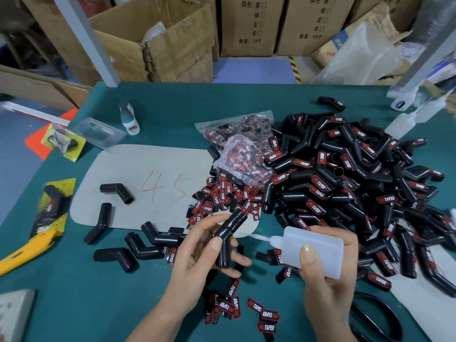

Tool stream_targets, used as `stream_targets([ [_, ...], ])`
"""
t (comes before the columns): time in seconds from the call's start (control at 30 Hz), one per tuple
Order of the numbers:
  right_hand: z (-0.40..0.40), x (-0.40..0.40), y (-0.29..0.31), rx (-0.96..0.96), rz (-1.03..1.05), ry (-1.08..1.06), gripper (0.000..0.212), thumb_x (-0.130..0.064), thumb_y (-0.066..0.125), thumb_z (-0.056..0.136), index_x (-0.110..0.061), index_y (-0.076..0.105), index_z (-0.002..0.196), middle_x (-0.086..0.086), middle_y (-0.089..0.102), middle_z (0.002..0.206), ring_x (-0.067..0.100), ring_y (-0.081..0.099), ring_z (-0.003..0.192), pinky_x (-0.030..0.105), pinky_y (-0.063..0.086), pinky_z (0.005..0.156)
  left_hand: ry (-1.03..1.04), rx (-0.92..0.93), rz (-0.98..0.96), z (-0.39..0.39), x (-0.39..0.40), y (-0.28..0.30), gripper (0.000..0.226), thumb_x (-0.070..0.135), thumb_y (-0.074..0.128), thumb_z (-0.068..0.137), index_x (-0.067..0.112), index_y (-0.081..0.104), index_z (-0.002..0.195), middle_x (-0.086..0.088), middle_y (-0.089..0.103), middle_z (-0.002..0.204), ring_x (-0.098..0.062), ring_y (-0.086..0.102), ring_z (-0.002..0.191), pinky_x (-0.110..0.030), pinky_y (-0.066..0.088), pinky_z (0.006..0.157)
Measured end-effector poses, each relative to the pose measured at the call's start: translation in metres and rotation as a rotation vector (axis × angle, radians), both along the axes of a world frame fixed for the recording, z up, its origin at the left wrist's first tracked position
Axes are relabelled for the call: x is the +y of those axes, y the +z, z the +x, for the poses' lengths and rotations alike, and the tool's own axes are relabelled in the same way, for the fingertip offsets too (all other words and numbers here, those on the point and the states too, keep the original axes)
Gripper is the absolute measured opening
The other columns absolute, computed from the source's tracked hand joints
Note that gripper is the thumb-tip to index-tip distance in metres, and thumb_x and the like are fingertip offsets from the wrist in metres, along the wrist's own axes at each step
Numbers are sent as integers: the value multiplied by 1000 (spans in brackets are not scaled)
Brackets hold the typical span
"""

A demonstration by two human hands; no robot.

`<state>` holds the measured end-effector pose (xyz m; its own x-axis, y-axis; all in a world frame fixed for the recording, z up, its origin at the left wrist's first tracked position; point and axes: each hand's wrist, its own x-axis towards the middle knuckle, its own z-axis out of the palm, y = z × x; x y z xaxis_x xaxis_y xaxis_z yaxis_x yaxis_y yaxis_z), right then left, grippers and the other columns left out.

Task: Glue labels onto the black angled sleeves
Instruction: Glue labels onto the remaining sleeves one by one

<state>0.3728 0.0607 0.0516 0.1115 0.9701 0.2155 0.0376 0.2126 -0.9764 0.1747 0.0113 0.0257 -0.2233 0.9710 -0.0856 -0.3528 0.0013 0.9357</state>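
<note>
Cardboard boxes [249, 25] stand behind the green desk [103, 304], where labelled sleeves [357, 183] lie heaped beside loose labels [222, 201]. Left hand [204, 253] grips a bare black angled sleeve [228, 235], fingers curled round it above the desk. Right hand [328, 275] holds a glue bottle [313, 250], nozzle pointing at the sleeve.

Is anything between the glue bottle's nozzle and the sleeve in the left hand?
Nothing visible. The right hand holds the glue bottle, nozzle aimed across a bare gap at the black angled sleeve gripped by the left hand. Loose labels lie below on the table.
</note>
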Motion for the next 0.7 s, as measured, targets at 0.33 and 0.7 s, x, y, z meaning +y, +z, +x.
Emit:
stream_targets([
  [0.33, 2, 0, -2, -18, 14, -2, 28, -45, 66, 82, -49, 60, 109, -16, 63, 106, 15, 63, 81, 39, 52, 54, -3, 2, -1, 1, 0, 1, 49, 50, 70, 98, 25, 62, 139, -9, 69, 101, -46, 77, 81, -38, 62, 58],
  [0.7, 4, 3, -4, 36, -25, -81, 27, -48, 67, 84, -44, 60, 109, 4, 62, 102, 32, 61, 80, 30, 51, 56, -12, -11, 14, 0, 0, 0, 48, 48, 69, 99, 25, 61, 140, -11, 69, 101, -47, 76, 82, -39, 62, 58],
])
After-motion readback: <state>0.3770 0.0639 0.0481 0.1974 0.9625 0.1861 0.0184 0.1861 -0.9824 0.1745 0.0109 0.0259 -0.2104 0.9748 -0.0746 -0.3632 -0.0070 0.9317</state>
